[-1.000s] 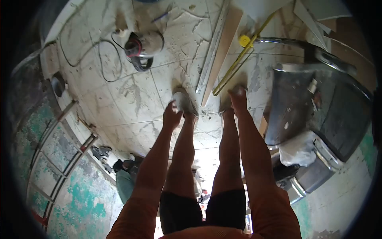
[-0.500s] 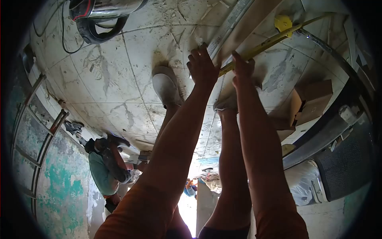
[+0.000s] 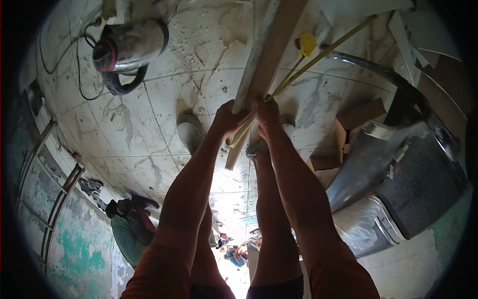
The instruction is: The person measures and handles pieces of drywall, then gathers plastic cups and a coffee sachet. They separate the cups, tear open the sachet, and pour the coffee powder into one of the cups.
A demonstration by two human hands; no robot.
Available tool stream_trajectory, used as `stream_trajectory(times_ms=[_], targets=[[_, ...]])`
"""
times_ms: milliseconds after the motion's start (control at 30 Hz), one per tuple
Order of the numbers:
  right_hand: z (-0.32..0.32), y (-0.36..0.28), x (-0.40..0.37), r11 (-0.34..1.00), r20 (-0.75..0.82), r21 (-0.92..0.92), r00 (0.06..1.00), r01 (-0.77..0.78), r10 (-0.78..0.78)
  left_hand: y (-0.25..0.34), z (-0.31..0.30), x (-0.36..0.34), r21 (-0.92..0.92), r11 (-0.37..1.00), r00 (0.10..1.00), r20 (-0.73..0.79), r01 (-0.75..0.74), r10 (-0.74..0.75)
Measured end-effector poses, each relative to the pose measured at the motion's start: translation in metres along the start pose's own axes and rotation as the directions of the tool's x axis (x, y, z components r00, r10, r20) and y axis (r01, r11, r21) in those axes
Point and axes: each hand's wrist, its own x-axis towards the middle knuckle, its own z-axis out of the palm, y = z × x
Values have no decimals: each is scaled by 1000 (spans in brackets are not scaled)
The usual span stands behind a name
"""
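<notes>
A long narrow board (image 3: 271, 47), with a brown face and grey edge, slants from the top of the view down between my hands. Its near end projects below them, over the floor between my feet. My left hand (image 3: 230, 118) is closed around the grey edge. My right hand (image 3: 266, 113) is wrapped round the brown side, with the yellow tape measure blade (image 3: 328, 52) running through the grip. The blade's end shows below my hands, beside the board. The yellow tape measure case (image 3: 306, 44) lies further off, right of the board. The fingers are partly hidden.
An electric kettle (image 3: 130, 47) with its cord lies on the tiled floor, left. At right are a cardboard box (image 3: 361, 117), a curved metal tube (image 3: 393, 77) and a dark ribbed panel (image 3: 423, 184). A ladder (image 3: 59, 189) leans left, near another person (image 3: 127, 234).
My hands have drawn closer to my body and now grip the board, its near end raised between them. The tape case sits further left in view, and the kettle shows more fully.
</notes>
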Motion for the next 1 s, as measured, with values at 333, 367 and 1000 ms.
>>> stream_trajectory(times_ms=[333, 367, 1000], targets=[[-3, -107, -214, 969, 202, -35, 948, -244, 246, 109, -123, -183, -435, 889, 957, 291, 146, -15], [-9, -111, -233, 964, 243, 24, 937, -263, 250, 123, -137, -207, -453, 883, 960, 281, 124, 10], [-211, -224, -489, 425, 279, -700, 768, 574, -577, 391, -314, -425, 20, 999, 995, 95, 26, -28]])
